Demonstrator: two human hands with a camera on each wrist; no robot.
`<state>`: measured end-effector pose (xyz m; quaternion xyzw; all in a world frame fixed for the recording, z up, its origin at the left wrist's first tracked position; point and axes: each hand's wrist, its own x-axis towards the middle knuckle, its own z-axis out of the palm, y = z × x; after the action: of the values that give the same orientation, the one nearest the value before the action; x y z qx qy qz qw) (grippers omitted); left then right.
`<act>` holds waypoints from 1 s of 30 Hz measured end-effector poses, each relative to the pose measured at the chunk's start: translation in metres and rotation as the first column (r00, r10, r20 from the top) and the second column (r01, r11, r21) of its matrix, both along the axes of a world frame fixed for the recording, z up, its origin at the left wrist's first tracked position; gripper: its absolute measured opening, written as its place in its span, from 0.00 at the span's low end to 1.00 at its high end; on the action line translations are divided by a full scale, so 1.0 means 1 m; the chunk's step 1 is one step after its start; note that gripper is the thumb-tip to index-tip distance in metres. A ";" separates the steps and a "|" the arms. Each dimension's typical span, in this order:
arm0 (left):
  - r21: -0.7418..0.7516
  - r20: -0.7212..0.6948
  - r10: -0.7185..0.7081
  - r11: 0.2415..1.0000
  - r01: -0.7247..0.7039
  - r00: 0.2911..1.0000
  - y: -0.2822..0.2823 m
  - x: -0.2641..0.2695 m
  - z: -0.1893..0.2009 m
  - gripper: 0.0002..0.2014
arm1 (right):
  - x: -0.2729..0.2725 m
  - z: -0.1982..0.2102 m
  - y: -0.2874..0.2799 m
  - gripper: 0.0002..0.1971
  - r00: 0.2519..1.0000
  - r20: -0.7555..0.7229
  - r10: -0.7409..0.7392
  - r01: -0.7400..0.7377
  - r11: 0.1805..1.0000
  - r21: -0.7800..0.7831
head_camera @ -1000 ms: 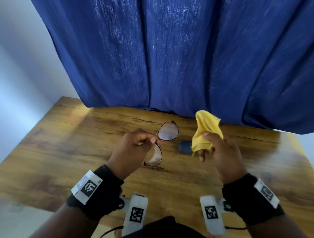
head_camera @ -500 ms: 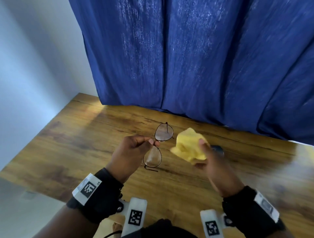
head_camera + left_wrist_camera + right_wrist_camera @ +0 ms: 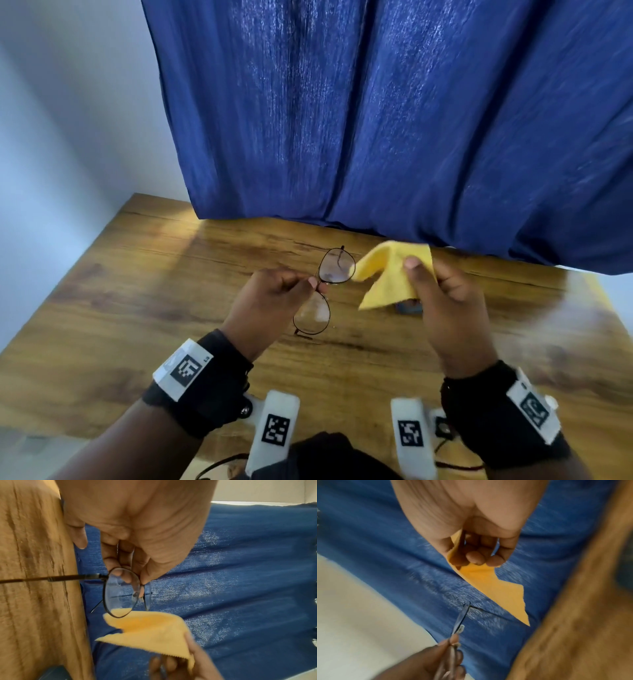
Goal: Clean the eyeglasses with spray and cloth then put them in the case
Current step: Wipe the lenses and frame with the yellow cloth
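Our left hand (image 3: 274, 301) pinches the eyeglasses (image 3: 323, 291) at the bridge, fingers (image 3: 111, 561) clamped on the thin dark frame, above the wooden surface (image 3: 137, 291). Our right hand (image 3: 445, 305) grips the yellow cloth (image 3: 387, 274) — thumb and curled fingers (image 3: 477, 558) closed on it — one corner just beside the far lens. A blue curtain (image 3: 376, 120) hangs behind.
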<state>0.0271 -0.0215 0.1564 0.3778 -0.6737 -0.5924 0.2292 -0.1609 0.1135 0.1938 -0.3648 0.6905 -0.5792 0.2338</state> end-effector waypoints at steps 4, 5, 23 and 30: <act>-0.062 0.013 -0.053 0.997 0.054 0.998 -0.008 0.003 0.003 0.14 | 0.032 0.005 -0.026 0.15 0.829 -0.509 0.233 -0.209 0.972 0.106; -0.073 0.022 -0.056 0.996 0.058 0.998 -0.009 0.004 0.005 0.15 | 0.035 0.000 -0.031 0.15 0.772 -0.567 0.287 -0.232 0.958 0.170; -0.340 0.165 -0.124 0.924 0.174 0.978 0.017 -0.021 0.025 0.10 | -0.039 0.006 -0.023 0.28 0.453 -0.779 0.433 -0.294 0.898 0.328; -0.272 0.056 -0.048 0.960 0.061 0.997 0.025 -0.032 0.022 0.11 | -0.053 0.009 -0.009 0.27 0.293 -0.844 0.450 -0.333 0.875 0.351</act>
<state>-0.0047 0.0035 0.1788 0.3381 -0.7646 -0.4902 0.2463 -0.2137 0.1041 0.2032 -0.7628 0.6227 -0.1726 -0.0258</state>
